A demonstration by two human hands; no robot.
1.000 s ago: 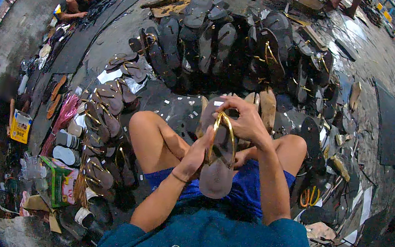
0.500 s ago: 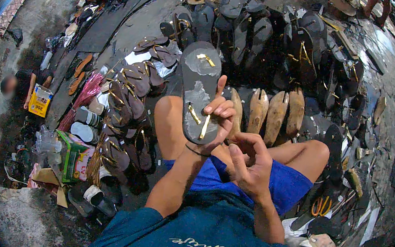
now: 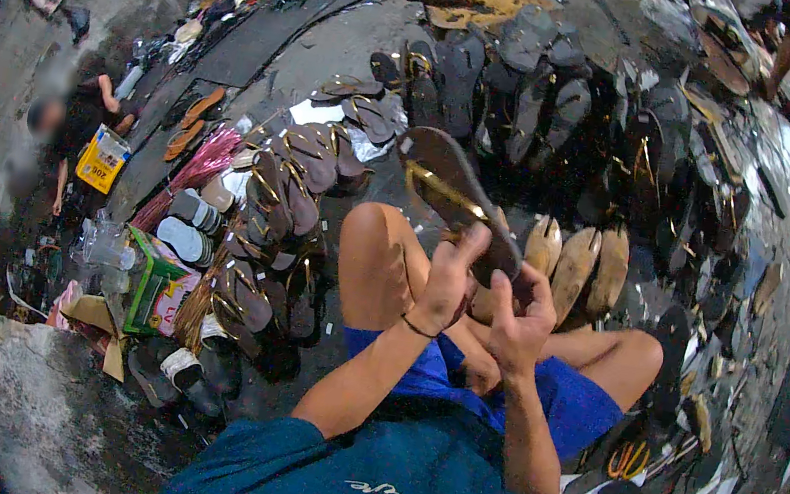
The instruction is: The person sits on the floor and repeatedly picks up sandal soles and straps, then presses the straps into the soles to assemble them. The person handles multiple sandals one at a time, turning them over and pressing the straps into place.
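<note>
A dark flip-flop with a shiny gold strap is held up over my lap, toe pointing away and to the left. Its top side faces me at a slant. My left hand is closed around its left edge near the heel, thumb lying on top. At the heel end, my right hand grips the flip-flop with its thumb against the edge; the fingers behind are partly hidden. Just beyond my right hand stand wooden shoe lasts, some partly covered by my hands and the flip-flop.
Rows of finished-looking gold-strapped flip-flops lie to my left, and dark soles crowd the far side. A green box and pink strands lie further left. A person holds a yellow container; others are at the far edges.
The flip-flop has turned over from its underside, with gold strap ends, to its strapped top. My right hand, earlier apart from it, now grips its heel. The whole view has shifted slightly.
</note>
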